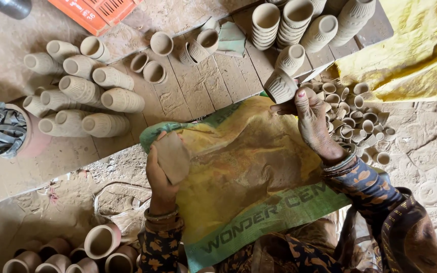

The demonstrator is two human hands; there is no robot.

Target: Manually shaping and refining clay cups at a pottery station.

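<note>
My left hand [159, 179] holds a flat, clay-smeared scrap of cloth or paper [172, 156] over a yellow and green woven sack [249, 182] spread across my lap. My right hand [313, 119] reaches forward and grips a ribbed, unfired clay cup [280, 86] at the edge of a wooden board [206, 91]. Both hands are dusty with clay, and bangles sit on both wrists.
Stacks of ribbed clay cups [84, 93] lie on their sides at the left, more stand stacked [299, 23] at the back. Small cups [355, 119] are heaped on the right. Smooth clay cups [102, 242] at the bottom left, a yellow cloth [410, 55], an orange crate [94, 12].
</note>
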